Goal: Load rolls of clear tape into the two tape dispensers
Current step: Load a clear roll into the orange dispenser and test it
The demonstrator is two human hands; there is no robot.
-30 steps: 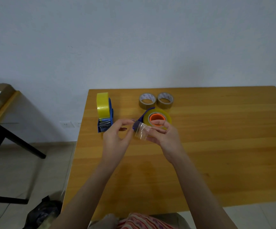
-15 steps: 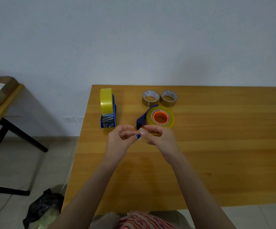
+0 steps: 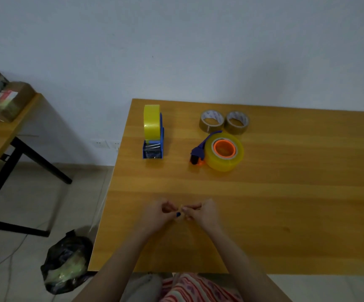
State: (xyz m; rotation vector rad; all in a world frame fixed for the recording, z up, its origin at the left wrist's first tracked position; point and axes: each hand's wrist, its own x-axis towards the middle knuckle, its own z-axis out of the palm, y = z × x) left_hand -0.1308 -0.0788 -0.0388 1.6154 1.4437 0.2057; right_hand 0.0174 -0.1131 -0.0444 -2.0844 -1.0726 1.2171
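Note:
A blue tape dispenser [image 3: 153,147] stands upright at the table's back left with a yellowish clear tape roll [image 3: 152,122] in it. A second blue dispenser [image 3: 200,151] lies on its side further right, carrying a clear roll on an orange hub [image 3: 224,151]. Near the front of the table, my left hand [image 3: 158,214] and my right hand [image 3: 203,212] meet and pinch a small crumpled scrap of clear tape [image 3: 180,209] between their fingertips. Both hands are well short of the dispensers.
Two brown tape rolls [image 3: 211,120] [image 3: 236,122] lie flat at the back of the wooden table [image 3: 285,203]. A second table with wrapped boxes [image 3: 4,99] stands at left. A dark plastic bag [image 3: 66,262] sits on the floor by the table's front left corner.
My hands have drawn back from the lying dispenser toward the table's front edge. The tape piece, loose and spread a second ago, is now squeezed small between my fingertips.

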